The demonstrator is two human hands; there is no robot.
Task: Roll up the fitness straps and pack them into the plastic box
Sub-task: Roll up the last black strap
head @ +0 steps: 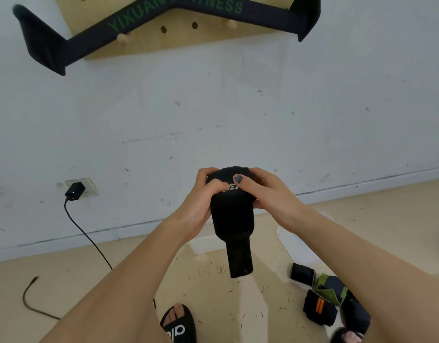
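**Rolling a black strap, box waiting on the floor**

Both hands work in mid-air in front of the wall, above the floor. The left hand (201, 199) and the right hand (263, 191) are curled round a black strap (232, 214), each gripping 1 side of the roll at its top; the right thumb presses across the front, over white lettering that is mostly covered. Below the hands the strap hangs loose, narrowing to a short tail (239, 258) that is not yet wound in.

On the floor (114, 280), toward its right side, lies a clear plastic box (300, 243), hard to make out against the pale surface. Just beside or in its near end sit several rolled straps (320, 308); whether they are inside the box cannot be told. Another long strap (164, 23) with green lettering hangs on the pegs of a wooden board (179, 35) high on the wall.

The step in hand looks like the rolling itself, nearly finished. The next move probably calls for turning the roll down over the hanging tail, keeping it tight so it does not spring open, then lowering it toward the box.
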